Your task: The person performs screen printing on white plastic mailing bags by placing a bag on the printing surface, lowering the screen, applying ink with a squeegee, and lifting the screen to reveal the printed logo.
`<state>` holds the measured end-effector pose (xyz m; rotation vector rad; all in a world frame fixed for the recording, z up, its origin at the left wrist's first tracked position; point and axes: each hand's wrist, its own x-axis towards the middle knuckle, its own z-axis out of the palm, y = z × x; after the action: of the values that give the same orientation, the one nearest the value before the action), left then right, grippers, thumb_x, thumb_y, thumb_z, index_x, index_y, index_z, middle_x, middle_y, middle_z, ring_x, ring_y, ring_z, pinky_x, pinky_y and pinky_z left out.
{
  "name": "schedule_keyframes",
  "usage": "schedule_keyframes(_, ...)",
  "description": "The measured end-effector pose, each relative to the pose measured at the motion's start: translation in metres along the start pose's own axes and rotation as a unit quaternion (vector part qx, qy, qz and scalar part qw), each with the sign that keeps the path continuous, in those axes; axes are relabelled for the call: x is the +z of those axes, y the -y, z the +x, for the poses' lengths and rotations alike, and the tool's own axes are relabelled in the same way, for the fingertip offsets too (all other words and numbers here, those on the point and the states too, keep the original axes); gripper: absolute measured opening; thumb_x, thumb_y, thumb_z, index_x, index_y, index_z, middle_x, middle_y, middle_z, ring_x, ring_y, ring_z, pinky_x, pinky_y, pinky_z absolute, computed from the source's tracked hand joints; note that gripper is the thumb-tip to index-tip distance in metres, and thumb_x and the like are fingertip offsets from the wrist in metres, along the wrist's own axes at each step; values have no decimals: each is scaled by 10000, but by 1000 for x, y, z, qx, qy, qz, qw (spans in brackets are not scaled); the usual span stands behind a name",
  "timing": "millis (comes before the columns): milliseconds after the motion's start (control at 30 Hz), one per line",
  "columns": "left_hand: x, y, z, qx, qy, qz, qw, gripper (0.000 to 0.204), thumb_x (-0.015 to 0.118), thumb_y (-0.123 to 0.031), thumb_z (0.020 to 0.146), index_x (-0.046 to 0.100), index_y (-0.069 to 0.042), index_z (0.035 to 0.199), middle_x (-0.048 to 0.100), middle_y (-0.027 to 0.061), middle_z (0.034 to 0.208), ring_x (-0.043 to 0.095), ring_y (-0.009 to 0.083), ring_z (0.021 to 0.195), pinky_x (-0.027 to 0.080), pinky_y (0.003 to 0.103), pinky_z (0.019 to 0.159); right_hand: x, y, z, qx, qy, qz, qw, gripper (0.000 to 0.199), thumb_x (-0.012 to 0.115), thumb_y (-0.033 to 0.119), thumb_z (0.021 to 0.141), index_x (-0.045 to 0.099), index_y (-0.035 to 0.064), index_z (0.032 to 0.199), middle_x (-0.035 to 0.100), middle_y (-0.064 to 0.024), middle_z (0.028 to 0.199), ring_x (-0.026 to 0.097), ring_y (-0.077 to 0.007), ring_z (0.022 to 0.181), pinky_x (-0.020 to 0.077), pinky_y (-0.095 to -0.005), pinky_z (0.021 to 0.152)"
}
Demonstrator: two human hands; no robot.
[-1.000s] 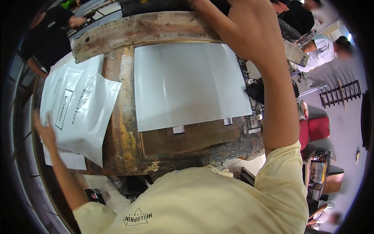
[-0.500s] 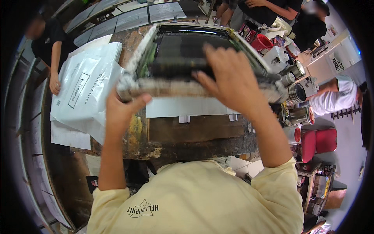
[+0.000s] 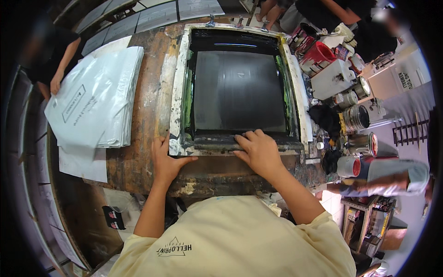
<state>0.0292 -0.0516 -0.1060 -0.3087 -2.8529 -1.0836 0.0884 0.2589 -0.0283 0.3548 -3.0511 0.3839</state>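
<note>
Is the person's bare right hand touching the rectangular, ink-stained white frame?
Touching. In the head view, the right hand rests with its fingers curled over the near rail of the frame.

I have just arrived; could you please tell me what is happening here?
The person wearing the camera has the left hand at the near left corner of a framed screen and the right hand on its near edge. The screen appears to lie on the stained table. To its left is a stack of white sheets, with a co-worker's hand at its edge.
</note>
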Motion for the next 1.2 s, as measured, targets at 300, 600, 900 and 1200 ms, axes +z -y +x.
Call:
schedule_keyframes(300,-7,-8,1,-28,19,11,999,882,1056,-381,479,740,-28,1223,598,118,1119,563,342,1101,473,457,975,20,-49,92,-63,-62,-29,996,546,877,281,796,700,81,1272,692,-87,1155,649,-308,1018,583,-431,827)
schedule_keyframes(600,-8,-2,-1,-39,36,-30,998,1108,1070,-469,463,676,-40,1406,550,87,1145,526,295,1103,452,436,971,25,-153,274,-79,-151,-88,981,316,779,408,928,714,136,1074,677,-78,986,684,-324,984,588,-470,765)
schedule_keyframes(900,27,13,-31,-119,-67,-293,946,1277,1099,-438,451,550,72,1485,646,186,1351,659,340,1157,510,473,1037,-51,-187,337,-94,-64,-28,993,435,729,483,979,755,79,1138,755,-221,940,722,-426,946,543,-526,822)
schedule_keyframes(1200,43,27,-44,-93,-95,-314,940,1297,1097,-431,481,507,87,1514,621,184,1373,620,308,1226,509,436,1069,-12,-184,322,-82,-86,-94,988,385,697,481,1001,737,122,1136,759,-123,991,722,-360,1005,570,-497,837)
